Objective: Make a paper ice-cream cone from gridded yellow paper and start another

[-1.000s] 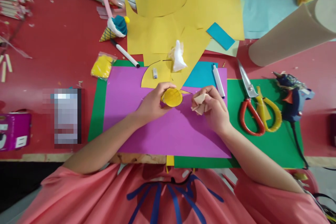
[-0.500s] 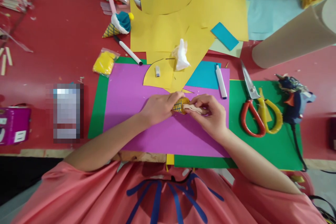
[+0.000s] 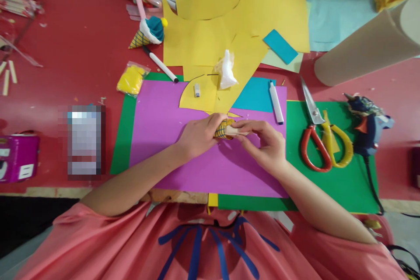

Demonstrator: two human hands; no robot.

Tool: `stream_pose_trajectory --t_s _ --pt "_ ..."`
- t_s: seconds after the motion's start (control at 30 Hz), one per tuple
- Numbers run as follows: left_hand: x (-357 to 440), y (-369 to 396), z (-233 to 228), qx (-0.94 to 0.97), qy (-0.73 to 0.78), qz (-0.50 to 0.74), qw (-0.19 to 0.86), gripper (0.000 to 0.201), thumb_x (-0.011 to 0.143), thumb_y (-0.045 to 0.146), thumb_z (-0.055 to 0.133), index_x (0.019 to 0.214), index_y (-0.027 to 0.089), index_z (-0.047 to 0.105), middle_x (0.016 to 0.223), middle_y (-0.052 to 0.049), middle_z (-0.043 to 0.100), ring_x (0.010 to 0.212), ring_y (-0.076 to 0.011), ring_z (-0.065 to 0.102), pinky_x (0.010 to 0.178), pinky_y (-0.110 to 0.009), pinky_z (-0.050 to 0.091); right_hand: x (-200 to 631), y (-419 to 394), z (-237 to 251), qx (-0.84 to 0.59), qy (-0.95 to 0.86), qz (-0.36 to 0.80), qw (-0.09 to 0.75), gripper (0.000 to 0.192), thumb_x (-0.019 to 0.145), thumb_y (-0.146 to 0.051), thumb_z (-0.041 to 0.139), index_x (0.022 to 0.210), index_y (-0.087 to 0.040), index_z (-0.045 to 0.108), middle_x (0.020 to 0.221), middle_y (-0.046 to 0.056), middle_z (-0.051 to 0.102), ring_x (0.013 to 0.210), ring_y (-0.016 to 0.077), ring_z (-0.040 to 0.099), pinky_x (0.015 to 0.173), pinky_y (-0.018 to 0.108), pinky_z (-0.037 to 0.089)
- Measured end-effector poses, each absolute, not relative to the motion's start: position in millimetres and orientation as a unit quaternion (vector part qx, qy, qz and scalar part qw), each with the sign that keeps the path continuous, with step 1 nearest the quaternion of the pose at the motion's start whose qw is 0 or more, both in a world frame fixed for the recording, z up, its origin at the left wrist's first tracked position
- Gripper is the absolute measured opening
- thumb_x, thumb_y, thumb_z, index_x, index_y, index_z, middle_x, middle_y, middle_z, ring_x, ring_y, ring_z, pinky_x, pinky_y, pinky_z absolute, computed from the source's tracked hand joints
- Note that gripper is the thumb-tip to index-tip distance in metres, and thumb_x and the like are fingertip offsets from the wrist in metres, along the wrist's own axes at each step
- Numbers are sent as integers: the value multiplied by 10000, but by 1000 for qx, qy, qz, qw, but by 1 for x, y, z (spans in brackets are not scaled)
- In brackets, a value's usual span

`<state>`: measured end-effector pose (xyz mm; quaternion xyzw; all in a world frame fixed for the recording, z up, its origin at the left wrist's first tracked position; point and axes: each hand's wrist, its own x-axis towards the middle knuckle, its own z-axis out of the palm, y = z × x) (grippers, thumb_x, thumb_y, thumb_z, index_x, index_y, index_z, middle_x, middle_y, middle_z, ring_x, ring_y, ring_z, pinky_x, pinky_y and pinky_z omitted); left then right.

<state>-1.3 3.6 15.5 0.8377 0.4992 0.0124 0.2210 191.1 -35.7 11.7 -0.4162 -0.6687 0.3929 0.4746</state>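
The hands have closed right in since a second ago, when they held the yellow piece and the beige wad apart: now the left hand [image 3: 200,133] is wrapped around a small yellow cone [image 3: 223,129] with dark grid lines, and the right hand [image 3: 264,142] pinches a beige paper wad [image 3: 236,131] against its open end. Both sit just above the purple sheet [image 3: 183,170], which lies on green paper [image 3: 331,183]. Off to the right, well apart, lie the scissors [image 3: 316,138] and a glue gun [image 3: 367,124] on the red table [image 3: 65,52].
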Motion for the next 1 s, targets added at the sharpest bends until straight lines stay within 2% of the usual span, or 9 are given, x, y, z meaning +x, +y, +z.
stream_pose_trajectory --t_s 0.17,0.33,0.43,0.53,0.6,0.7,0.83,0.9,1.0 --pt "-1 3 15 843 494 11 214 340 850 307 629 1151 238 488 987 -13 720 891 -210 707 621 -256 461 194 -31 15 -383 -742 303 459 266 814 -29 627 992 -224 658 1082 64 660 1044 174 639 906 343 533" --pt "-2 2 13 856 471 34 209 366 843 338 656 1153 233 492 1033 -25 717 913 -211 709 628 -255 470 191 -32 13 -396 -725 322 462 270 815 -49 641 1010 -235 619 941 29 692 912 171 656 828 349 542" --pt "-3 2 12 854 475 35 207 370 844 341 653 1158 240 485 1022 -18 716 912 -208 709 636 -253 477 190 -34 11 -423 -711 324 459 269 824 -107 659 1044 -248 596 980 33 674 914 178 641 766 338 529" --pt "-3 2 12 850 484 36 204 414 837 328 657 1193 249 462 1044 -18 708 916 -212 706 656 -260 488 190 -34 11 -479 -665 328 470 379 789 -220 730 1122 -253 551 973 32 614 781 152 577 625 296 476" --pt "-2 2 13 850 488 31 199 452 831 321 663 1220 247 445 1078 -30 699 934 -223 703 670 -271 495 191 -33 13 -492 -659 338 457 364 762 -301 762 1063 -242 566 898 16 572 718 138 520 591 286 449" --pt "-1 2 16 858 478 12 188 500 819 254 666 1259 235 428 1108 -47 689 956 -236 700 672 -280 498 190 -31 15 -478 -690 346 420 251 765 -343 755 919 -217 602 859 21 547 779 156 527 654 305 478" --pt "-1 1 16 869 463 6 174 508 822 245 657 1273 224 424 1108 -57 685 928 -233 704 625 -276 486 189 -30 14 -473 -675 386 414 66 839 -256 667 821 -203 632 875 37 554 869 173 559 765 340 501" --pt "-1 1 16 864 473 15 174 493 824 261 654 1261 230 429 1111 -53 685 927 -231 704 613 -273 483 191 -29 13 -476 -632 432 433 65 859 -271 638 875 -212 663 962 52 589 934 187 580 818 359 505" --pt "-3 3 14 846 497 37 188 438 831 239 624 1231 245 445 1083 -40 695 933 -229 702 626 -276 494 196 -28 9 -463 -520 525 490 208 871 -346 604 1038 -239 667 1148 63 619 1004 211 613 834 374 529"
